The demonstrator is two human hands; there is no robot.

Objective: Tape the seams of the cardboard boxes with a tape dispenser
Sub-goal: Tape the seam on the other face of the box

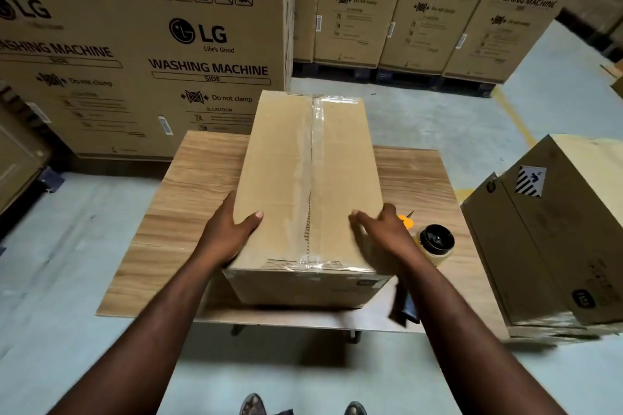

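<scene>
A long cardboard box (279,178) lies lengthwise on a wooden table (188,212), with clear tape running along its top centre seam and across its near edge. My left hand (229,229) holds the box's near left edge, thumb on top and fingers down the side. My right hand (381,229) rests on the near right corner, its thumb lying on the top. The tape dispenser (433,242), with an orange part and a roll of tape, lies on the table just right of my right hand; its dark handle (404,307) shows below my forearm.
Tall washing machine cartons (141,54) stand behind the table and along the back wall (438,17). Another cardboard box (556,236) sits on the floor close to the table's right side. Grey floor surrounds the table, and my feet show at the bottom.
</scene>
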